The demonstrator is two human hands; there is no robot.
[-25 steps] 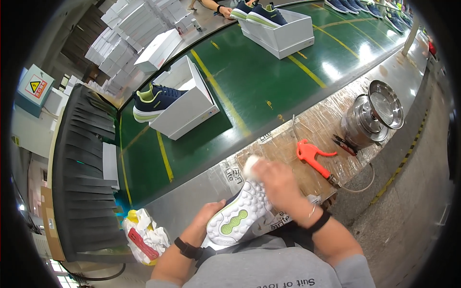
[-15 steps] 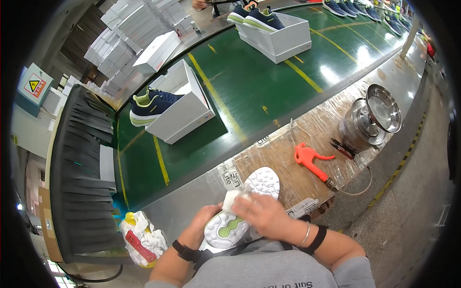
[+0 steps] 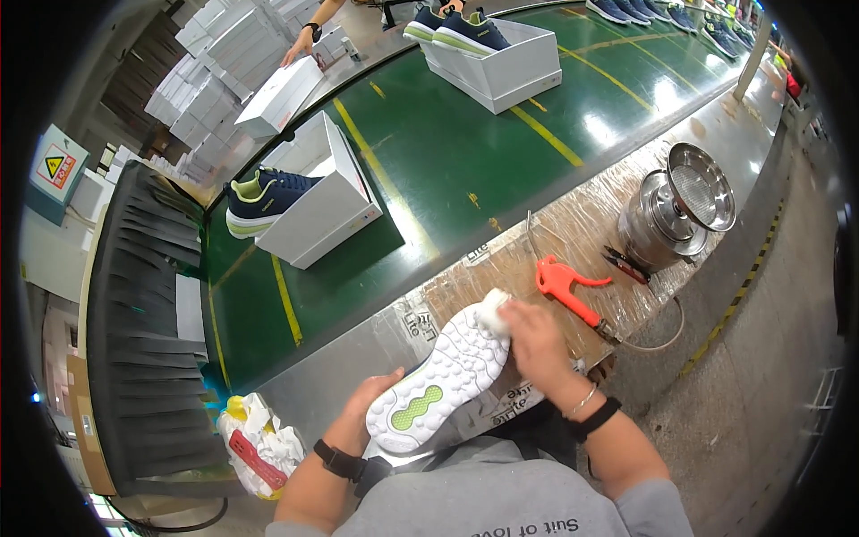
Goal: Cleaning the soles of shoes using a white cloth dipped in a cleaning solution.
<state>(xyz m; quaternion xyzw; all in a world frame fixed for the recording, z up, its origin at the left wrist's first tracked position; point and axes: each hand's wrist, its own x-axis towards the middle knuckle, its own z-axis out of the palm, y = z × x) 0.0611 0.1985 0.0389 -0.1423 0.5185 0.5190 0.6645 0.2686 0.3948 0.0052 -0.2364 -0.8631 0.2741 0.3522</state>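
A sneaker (image 3: 443,376) lies sole up in front of me, its sole white with a green patch near the heel. My left hand (image 3: 367,407) grips the heel end from below. Against the toe end of the sole, my right hand (image 3: 532,340) presses a small white cloth (image 3: 492,311). The shoe is held over the edge of a cardboard-covered bench (image 3: 573,233).
An orange air gun (image 3: 564,285) with a hose and a steel canister (image 3: 680,206) sit on the bench to the right. Open white shoe boxes (image 3: 318,201) with dark blue sneakers ride the green conveyor (image 3: 447,152). Another person's hand (image 3: 300,45) touches a box at the far side. A bag of rags (image 3: 255,443) lies lower left.
My right hand with the cloth slid down the sole and has come back up to the toe end. The boxes on the conveyor have drifted left.
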